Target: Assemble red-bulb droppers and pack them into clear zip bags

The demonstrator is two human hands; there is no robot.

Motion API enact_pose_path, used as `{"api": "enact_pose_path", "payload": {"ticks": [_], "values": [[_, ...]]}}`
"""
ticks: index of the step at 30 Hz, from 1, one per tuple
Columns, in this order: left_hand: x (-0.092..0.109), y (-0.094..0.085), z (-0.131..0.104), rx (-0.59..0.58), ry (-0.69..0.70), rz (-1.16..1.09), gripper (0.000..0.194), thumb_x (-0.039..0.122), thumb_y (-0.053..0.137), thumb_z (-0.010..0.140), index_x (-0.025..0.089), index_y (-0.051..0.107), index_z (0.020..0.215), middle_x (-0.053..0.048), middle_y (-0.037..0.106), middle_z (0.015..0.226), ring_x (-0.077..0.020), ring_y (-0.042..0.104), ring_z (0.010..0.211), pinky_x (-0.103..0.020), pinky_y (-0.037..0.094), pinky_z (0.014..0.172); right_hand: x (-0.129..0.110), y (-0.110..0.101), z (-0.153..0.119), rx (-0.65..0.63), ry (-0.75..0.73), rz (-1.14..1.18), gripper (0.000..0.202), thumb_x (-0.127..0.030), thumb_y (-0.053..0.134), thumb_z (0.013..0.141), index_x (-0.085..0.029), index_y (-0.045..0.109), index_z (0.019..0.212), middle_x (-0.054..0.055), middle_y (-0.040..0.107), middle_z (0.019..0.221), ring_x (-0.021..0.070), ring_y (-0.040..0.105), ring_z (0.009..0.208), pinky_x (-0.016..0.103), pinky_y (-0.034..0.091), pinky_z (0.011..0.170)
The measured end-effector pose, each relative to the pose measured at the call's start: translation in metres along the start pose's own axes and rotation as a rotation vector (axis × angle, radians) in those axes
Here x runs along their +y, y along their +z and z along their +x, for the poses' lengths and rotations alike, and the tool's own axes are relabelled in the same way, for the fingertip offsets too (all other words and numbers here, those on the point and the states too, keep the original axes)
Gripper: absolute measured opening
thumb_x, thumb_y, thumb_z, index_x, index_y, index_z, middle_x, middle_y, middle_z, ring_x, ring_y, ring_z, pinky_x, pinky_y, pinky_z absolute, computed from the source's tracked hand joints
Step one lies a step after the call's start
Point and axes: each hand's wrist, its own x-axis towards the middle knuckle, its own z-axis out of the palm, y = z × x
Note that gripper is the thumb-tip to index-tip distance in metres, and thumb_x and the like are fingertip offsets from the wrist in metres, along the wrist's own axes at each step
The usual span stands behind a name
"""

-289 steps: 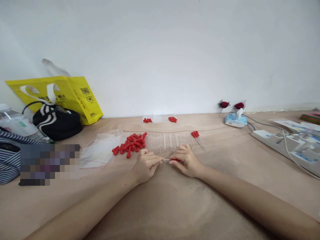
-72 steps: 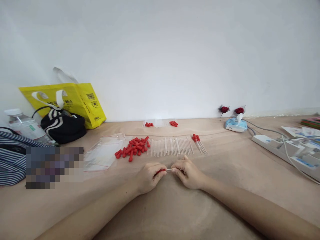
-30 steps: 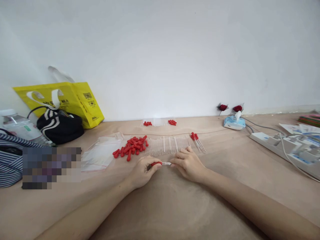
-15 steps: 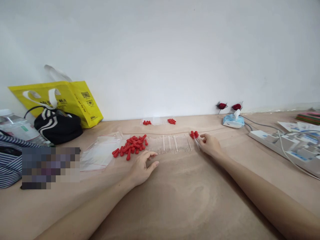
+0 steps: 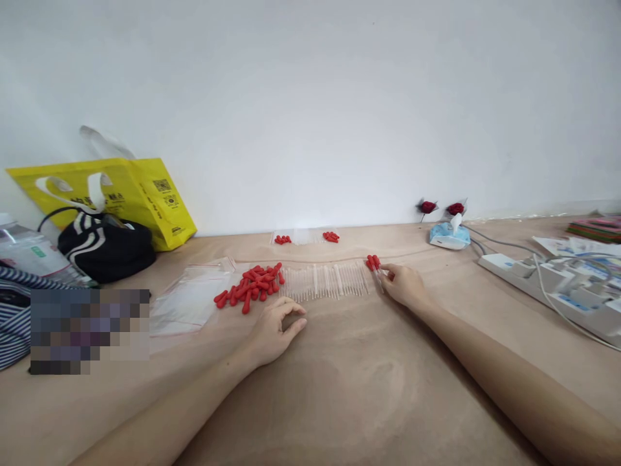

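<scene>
At the right end of a row of thin glass tubes, my right hand has its fingertips closed on a glass dropper with a red rubber bulb. Another red-bulbed dropper lies right against it on the left. My left hand rests on the table in front of the row's left end, fingers loosely curved and thumb apart, holding nothing. Just beyond it lies a pile of loose red rubber bulbs. Clear zip bags lie flat to the left of the pile.
Near the wall lie clear bags with small groups of red bulbs. On the left stand a yellow bag, a black pouch and a plastic bottle. A tissue pack and power strips with cables occupy the right.
My right hand has brought its dropper slightly left, so the two red bulbs now sit closer together. My left hand stays in place. The view has shifted a little.
</scene>
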Motion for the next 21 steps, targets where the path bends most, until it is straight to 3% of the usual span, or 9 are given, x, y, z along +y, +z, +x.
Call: {"api": "enact_pose_path", "payload": {"ticks": [10, 15, 21], "values": [[0.003, -0.001, 0.001, -0.011, -0.002, 0.028, 0.012, 0.024, 0.051, 0.076, 0.018, 0.06, 0.082, -0.004, 0.059, 0.087, -0.0182, 0.056, 0.082, -0.035, 0.044, 0.077, -0.008, -0.001, -0.003, 0.065, -0.05, 0.038, 0.029, -0.036, 0.045, 0.079, -0.021, 0.067, 0.088, 0.005, 0.064, 0.08, 0.0176, 0.057, 0.076, 0.027, 0.035, 0.067], [0.002, -0.001, 0.002, -0.026, 0.02, 0.032, 0.011, 0.023, 0.051, 0.076, 0.019, 0.06, 0.08, -0.004, 0.06, 0.088, -0.0186, 0.056, 0.083, -0.036, 0.042, 0.079, -0.032, -0.005, 0.0, -0.03, -0.014, -0.11, 0.026, -0.036, 0.045, 0.077, -0.021, 0.067, 0.079, 0.007, 0.066, 0.084, 0.022, 0.057, 0.087, 0.034, 0.033, 0.077], [0.003, -0.001, 0.002, -0.024, 0.016, 0.014, 0.01, 0.022, 0.052, 0.076, 0.018, 0.06, 0.079, -0.004, 0.059, 0.087, -0.0181, 0.055, 0.083, -0.035, 0.042, 0.078, -0.049, -0.003, 0.015, -0.107, 0.053, -0.209, 0.02, -0.026, 0.049, 0.07, -0.015, 0.066, 0.07, 0.012, 0.066, 0.078, 0.0272, 0.059, 0.081, 0.045, 0.032, 0.08]]}}
